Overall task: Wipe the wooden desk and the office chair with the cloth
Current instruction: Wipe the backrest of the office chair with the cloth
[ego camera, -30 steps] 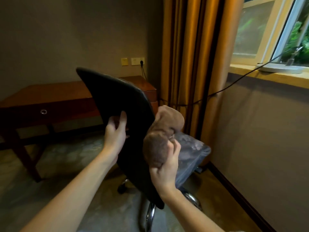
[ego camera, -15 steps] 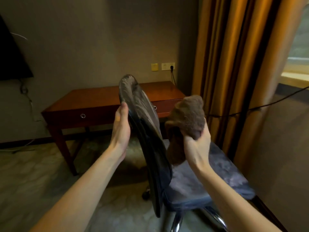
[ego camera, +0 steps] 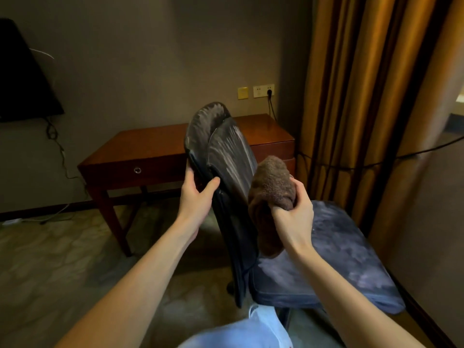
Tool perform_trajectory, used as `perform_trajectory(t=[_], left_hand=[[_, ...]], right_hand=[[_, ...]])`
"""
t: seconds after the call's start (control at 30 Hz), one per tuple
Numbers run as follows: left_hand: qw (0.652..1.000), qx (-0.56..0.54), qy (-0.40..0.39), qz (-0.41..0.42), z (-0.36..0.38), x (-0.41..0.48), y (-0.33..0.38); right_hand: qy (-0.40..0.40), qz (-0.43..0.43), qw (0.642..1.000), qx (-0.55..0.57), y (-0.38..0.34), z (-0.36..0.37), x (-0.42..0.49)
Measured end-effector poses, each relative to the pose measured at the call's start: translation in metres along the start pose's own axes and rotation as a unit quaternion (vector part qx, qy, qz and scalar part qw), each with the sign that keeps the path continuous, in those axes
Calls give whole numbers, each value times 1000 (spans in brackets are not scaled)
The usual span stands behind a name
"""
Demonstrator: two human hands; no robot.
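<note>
Right grip [ego camera: 293,219] wraps cloth [ego camera: 272,184], left grip [ego camera: 198,197] clasps backrest [ego camera: 226,151], cloth perhaps touching

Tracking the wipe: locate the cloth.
Head view, right of centre: the cloth is bunched in the right hand, beside the chair backrest, above the seat.

The chair [ego camera: 234,229] stands mid-floor, its backrest [ego camera: 226,151] nearest me and its seat [ego camera: 351,247] running off toward four o'clock. The left hand [ego camera: 195,199] grips the backrest's edge from nine o'clock. The right hand [ego camera: 293,222] holds the cloth [ego camera: 272,187] at three o'clock, just beside the backrest's front, above the seat. Behind the chair, at twelve o'clock, the bench [ego camera: 155,144] sits against the wall, below the sockets [ego camera: 263,90]. Curtains [ego camera: 351,96] hang at two o'clock, right of the bench. A screen [ego camera: 22,76] is on the wall at ten o'clock.
</note>
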State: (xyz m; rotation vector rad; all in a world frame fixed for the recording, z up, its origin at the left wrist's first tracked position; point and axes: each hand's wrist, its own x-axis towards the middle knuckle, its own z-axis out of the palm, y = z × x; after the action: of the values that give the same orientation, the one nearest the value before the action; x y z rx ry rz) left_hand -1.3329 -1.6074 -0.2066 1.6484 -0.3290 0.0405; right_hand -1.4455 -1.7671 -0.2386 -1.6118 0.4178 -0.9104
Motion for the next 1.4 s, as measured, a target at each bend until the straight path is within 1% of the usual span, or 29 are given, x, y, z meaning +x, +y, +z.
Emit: perform_trajectory(t=[0.27, 0.43, 0.6, 0.77, 1.0, 1.3, 1.4], left_hand=[[999, 45, 18, 2, 8, 3, -18], [998, 69, 9, -6, 5, 10, -22], [995, 103, -1, 13, -3, 9, -21], [993, 116, -11, 8, -1, 5, -20], [988, 155, -24, 15, -4, -9, -14], [971, 228, 40, 67, -4, -19, -17], [970, 226, 34, 83, -11, -24, -17]], right_hand=[[-3, 0, 999, -32, -2, 2, 1], [5, 11, 999, -49, -4, -7, 1], [16, -19, 997, -69, -22, -23, -11], [32, -56, 996, -53, -29, -50, -34], [51, -36, 997, -44, -29, -46, -48], [33, -42, 998, -42, -22, -33, -35], [36, -59, 996, -58, -22, -32, -38]])
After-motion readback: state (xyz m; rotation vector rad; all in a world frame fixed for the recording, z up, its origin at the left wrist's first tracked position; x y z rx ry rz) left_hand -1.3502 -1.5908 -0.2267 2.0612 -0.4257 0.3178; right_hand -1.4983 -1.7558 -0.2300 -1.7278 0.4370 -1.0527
